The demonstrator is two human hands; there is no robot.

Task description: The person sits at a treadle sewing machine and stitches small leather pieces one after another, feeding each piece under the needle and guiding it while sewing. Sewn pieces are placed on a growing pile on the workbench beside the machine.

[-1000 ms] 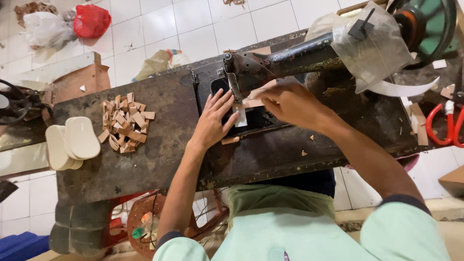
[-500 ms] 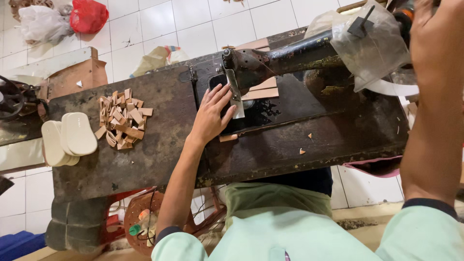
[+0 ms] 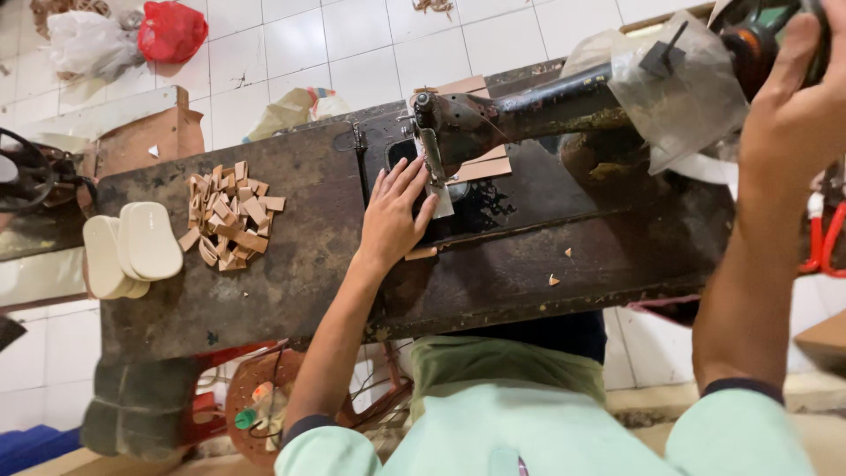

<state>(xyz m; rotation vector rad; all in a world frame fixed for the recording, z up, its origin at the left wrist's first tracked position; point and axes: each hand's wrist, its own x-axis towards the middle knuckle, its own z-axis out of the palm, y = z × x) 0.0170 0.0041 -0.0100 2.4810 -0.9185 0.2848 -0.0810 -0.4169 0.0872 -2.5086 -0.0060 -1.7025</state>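
I sit at a black sewing machine [image 3: 520, 110] on a worn dark table [image 3: 291, 273]. My left hand [image 3: 394, 216] lies flat on the table by the needle, fingers spread, pressing a small pale strip [image 3: 441, 201] under the presser foot. My right hand [image 3: 797, 97] is raised at the far right and grips the machine's handwheel [image 3: 753, 40]. A clear plastic sheet [image 3: 679, 92] hangs over the machine's arm. A brown cardboard-like piece [image 3: 483, 166] lies behind the needle.
A heap of tan leather pieces [image 3: 227, 216] lies left of my hand. Two cream shoe soles [image 3: 132, 247] sit at the table's left edge. A red bag [image 3: 172, 31] and cardboard lie on the white tiled floor. Red scissors [image 3: 824, 234] hang at the right.
My right hand has left the needle area, swung up to the right and taken the handwheel. My left hand has stayed by the needle on the pale strip.
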